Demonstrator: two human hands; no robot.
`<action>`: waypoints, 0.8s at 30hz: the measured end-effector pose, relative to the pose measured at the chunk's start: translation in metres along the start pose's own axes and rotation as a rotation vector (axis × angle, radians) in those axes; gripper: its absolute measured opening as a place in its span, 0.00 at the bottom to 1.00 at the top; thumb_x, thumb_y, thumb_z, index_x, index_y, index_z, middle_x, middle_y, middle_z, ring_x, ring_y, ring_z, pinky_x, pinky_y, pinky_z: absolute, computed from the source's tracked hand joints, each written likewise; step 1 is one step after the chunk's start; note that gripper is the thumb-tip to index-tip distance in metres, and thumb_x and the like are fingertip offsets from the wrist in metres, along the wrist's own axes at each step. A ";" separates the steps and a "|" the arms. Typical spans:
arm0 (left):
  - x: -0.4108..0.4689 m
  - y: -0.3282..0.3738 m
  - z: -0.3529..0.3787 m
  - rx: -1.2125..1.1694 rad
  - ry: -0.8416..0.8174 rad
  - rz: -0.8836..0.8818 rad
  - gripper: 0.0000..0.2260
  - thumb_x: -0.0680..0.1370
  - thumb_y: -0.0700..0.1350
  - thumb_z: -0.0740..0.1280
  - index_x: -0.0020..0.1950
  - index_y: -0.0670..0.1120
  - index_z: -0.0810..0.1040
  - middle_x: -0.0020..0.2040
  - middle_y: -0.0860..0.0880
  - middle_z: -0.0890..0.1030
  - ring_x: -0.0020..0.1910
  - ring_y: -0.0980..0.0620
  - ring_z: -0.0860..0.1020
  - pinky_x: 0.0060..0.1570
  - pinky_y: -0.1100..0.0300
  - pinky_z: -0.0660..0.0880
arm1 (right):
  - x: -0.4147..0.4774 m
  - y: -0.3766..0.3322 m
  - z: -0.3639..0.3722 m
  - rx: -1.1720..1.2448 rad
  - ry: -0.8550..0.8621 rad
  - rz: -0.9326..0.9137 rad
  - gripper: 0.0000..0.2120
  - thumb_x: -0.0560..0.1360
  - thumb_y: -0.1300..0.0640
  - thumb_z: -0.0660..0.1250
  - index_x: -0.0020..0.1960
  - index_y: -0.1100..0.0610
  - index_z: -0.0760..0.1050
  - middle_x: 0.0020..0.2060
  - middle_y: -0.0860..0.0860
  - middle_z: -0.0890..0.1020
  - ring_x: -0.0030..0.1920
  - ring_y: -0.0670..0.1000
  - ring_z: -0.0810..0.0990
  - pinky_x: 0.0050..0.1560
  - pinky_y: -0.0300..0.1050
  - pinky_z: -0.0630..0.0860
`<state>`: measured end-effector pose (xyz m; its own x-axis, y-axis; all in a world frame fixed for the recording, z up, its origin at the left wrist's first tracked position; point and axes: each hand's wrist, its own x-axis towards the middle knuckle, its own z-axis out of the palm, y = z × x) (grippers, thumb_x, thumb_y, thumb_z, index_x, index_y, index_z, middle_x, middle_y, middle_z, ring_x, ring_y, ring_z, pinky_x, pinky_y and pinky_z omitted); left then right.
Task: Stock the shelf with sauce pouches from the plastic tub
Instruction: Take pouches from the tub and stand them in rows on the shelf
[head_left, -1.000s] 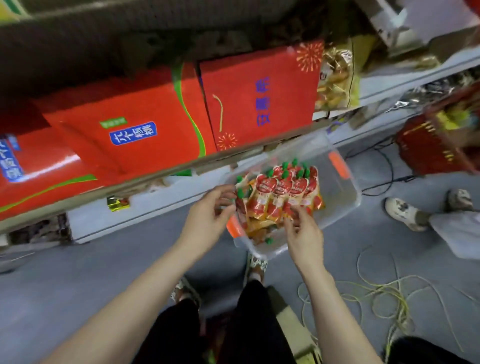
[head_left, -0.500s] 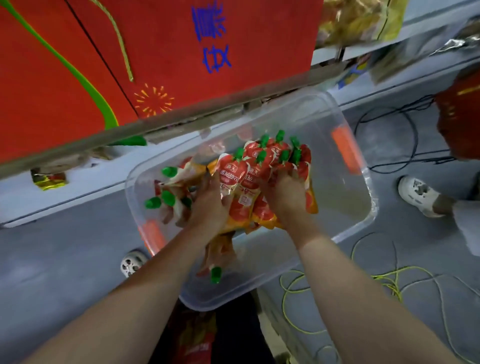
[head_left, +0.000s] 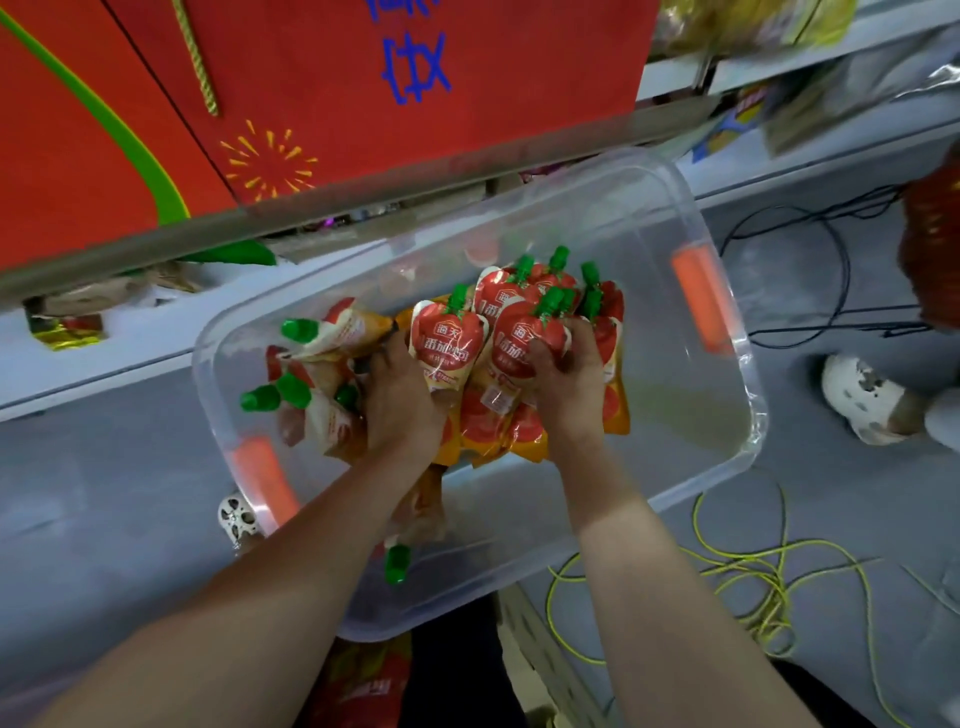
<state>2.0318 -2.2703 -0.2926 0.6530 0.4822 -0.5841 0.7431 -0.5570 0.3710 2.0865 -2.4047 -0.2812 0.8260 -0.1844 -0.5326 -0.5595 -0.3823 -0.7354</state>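
Observation:
A clear plastic tub (head_left: 691, 426) with orange handles lies on the grey floor below the shelf edge (head_left: 363, 208). Inside it is a bunch of red and orange sauce pouches (head_left: 447, 343) with green caps, standing side by side. My left hand (head_left: 400, 400) presses on the bunch from the left and my right hand (head_left: 566, 379) clasps it from the right. Several more pouches (head_left: 317, 374) lie loose at the tub's left end, and one pouch (head_left: 415, 514) lies near the front wall.
Large red boxes (head_left: 322, 78) fill the shelf above the tub. A person's white shoe (head_left: 867, 395) stands on the floor at the right. Yellow-green cord (head_left: 748, 571) and black cables (head_left: 831, 270) trail over the floor to the right.
The view has dropped close to the tub. Both hands went from the tub's near rim into it and now close around the upright bunch of pouches.

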 end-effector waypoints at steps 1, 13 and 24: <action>0.001 0.001 -0.001 -0.008 0.003 -0.001 0.37 0.72 0.47 0.74 0.75 0.45 0.58 0.70 0.41 0.67 0.69 0.39 0.67 0.65 0.42 0.69 | 0.001 -0.001 -0.001 0.034 -0.001 0.027 0.13 0.75 0.53 0.69 0.60 0.50 0.74 0.52 0.52 0.82 0.54 0.56 0.81 0.57 0.60 0.79; -0.015 0.000 -0.021 -0.468 -0.151 -0.006 0.23 0.77 0.52 0.68 0.68 0.49 0.66 0.63 0.47 0.77 0.61 0.45 0.77 0.61 0.46 0.75 | -0.014 -0.018 0.001 0.496 -0.159 0.392 0.09 0.77 0.58 0.70 0.57 0.55 0.79 0.50 0.53 0.85 0.48 0.54 0.85 0.48 0.53 0.82; -0.097 0.000 -0.149 -0.736 -0.229 0.217 0.09 0.78 0.53 0.66 0.58 0.56 0.75 0.57 0.53 0.81 0.54 0.53 0.79 0.51 0.60 0.75 | -0.115 -0.106 -0.043 0.635 -0.070 0.204 0.11 0.74 0.56 0.73 0.55 0.56 0.79 0.51 0.57 0.86 0.51 0.57 0.85 0.56 0.62 0.80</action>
<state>1.9899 -2.2161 -0.1284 0.8072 0.2194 -0.5480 0.5606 0.0055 0.8281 2.0534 -2.3817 -0.1242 0.7048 -0.1294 -0.6976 -0.6532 0.2652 -0.7092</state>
